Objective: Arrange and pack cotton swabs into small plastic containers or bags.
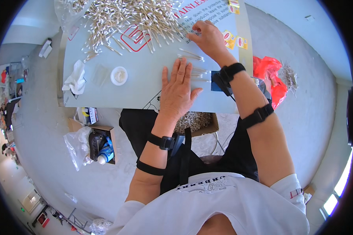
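My left hand (178,88) lies flat on the pale sheet-covered table (141,92), fingers stretched out and thumb apart. Several loose cotton swabs (200,71) lie by its fingertips and to its right, some partly hidden by the hand. Farther off, my right hand (210,38) is raised with bent fingers, its thumb and forefinger drawn close together at the right side of a large heap of cotton swabs (133,19). What those fingers hold, if anything, I cannot make out. A dark blue flat piece (216,84) shows partly beneath my right wrist.
A small round white tub (119,76) and a crumpled tissue (75,78) are at the table's left. Small yellow packets (241,42) lie along the right side. A red plastic bag (276,70) is beyond that edge. Below the near edge stands a carton of swabs (194,122).
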The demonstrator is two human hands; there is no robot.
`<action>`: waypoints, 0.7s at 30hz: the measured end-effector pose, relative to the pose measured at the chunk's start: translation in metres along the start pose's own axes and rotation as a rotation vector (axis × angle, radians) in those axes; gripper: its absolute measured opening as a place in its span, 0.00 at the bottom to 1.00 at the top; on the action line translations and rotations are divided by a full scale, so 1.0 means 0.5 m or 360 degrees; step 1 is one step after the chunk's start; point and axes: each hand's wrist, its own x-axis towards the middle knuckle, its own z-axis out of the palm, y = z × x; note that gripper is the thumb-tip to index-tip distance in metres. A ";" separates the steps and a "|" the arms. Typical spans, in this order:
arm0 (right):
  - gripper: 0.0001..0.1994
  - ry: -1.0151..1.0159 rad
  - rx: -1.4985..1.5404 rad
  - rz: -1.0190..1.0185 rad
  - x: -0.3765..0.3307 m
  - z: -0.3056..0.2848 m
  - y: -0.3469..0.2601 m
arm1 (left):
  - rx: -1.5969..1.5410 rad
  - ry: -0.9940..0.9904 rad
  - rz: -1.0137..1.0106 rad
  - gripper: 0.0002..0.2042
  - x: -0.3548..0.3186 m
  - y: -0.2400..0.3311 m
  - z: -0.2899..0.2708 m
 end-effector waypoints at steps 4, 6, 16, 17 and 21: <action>0.11 -0.0204 -0.0381 -0.0051 0.036 0.009 -0.003 | -0.0004 -0.0038 -0.0009 0.39 0.004 0.004 -0.002; 0.12 -0.0329 -0.0549 -0.0067 0.046 0.005 -0.014 | -0.0026 -0.0032 -0.0013 0.38 0.000 0.001 -0.003; 0.06 -0.0345 0.0124 0.0245 -0.011 -0.055 0.049 | 0.0008 -0.0006 0.0010 0.39 0.000 -0.001 -0.001; 0.05 -0.0230 0.0038 0.0114 -0.032 -0.053 0.044 | 0.0008 -0.0013 -0.0005 0.39 -0.002 -0.003 -0.002; 0.03 -0.0216 0.0145 0.0030 -0.081 -0.050 0.024 | -0.0137 0.0076 -0.0062 0.39 0.001 0.002 -0.003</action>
